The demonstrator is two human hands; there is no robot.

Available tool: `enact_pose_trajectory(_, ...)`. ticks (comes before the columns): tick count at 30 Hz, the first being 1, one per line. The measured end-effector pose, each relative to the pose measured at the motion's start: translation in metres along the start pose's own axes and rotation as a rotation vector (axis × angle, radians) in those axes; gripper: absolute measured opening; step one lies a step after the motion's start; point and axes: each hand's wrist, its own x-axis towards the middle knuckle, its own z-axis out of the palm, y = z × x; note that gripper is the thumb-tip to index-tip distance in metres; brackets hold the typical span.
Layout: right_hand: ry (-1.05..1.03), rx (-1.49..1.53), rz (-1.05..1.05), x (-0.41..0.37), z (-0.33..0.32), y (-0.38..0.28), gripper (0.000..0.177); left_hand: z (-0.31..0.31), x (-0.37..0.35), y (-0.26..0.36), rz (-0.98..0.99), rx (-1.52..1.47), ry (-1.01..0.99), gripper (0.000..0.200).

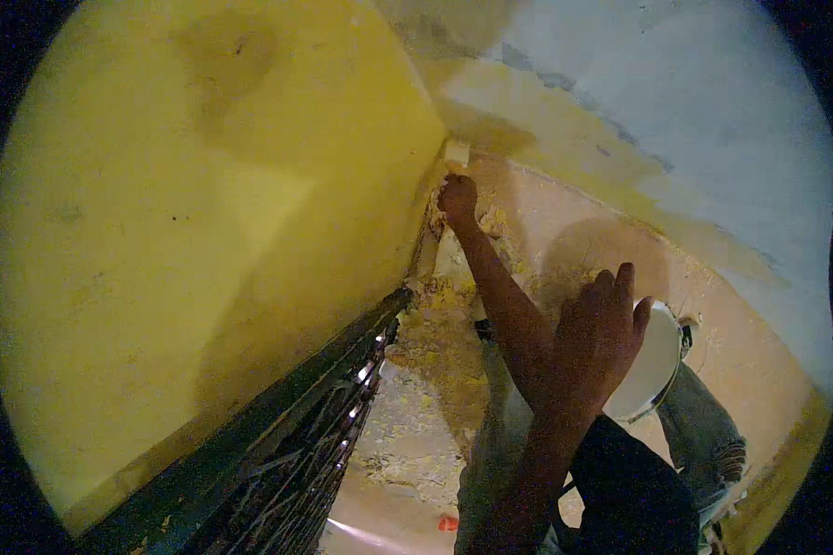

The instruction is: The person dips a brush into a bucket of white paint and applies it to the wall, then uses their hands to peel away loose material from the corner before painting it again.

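My right hand (458, 199) reaches far forward into the corner, closed around a small tool with a pale flat end (456, 153), which looks like a scraper. The tool's end is against the base of the wall. Nearer to me, my left hand (602, 333) is raised over my right forearm, fingers apart, back of the hand up, holding nothing. A white round bucket (652, 370) is just right of and partly behind my left hand. Flakes and crumbs of yellowish material (435, 342) cover the surface below my right hand.
A yellow wall (204, 213) fills the left side. Along its lower edge runs a dark metal grille (278, 453). A whitish, patchy wall (713, 120) rises at the right. My jeans-clad legs (703, 416) are beside the bucket. A small red item (448, 524) lies at the bottom.
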Motion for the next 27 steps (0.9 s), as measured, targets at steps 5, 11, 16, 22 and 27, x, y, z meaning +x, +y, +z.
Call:
enact_pose_trajectory(5,-0.058,-0.019,-0.202,0.018,0.007,-0.018,0.017,-0.004,0.005,0.001,-0.097,0.023,-0.15,0.037)
enact_pose_trajectory(11,-0.024,-0.081,-0.175,-0.106,0.066,-0.095,0.02,0.005,0.0,-0.002,-0.098,0.024,-0.129,0.041)
enact_pose_trajectory(16,-0.092,-0.03,-0.418,-0.115,0.036,-0.09,0.018,0.005,0.0,-0.003,-0.114,0.015,-0.108,0.042)
enact_pose_trajectory(22,-0.126,0.454,-0.303,0.039,-0.088,0.0,0.018,-0.005,0.003,-0.001,-0.081,0.048,-0.119,0.04)
enact_pose_trajectory(27,-0.279,0.526,0.221,0.047,-0.129,0.044,0.027,-0.007,0.006,0.001,-0.068,0.043,-0.091,0.04)
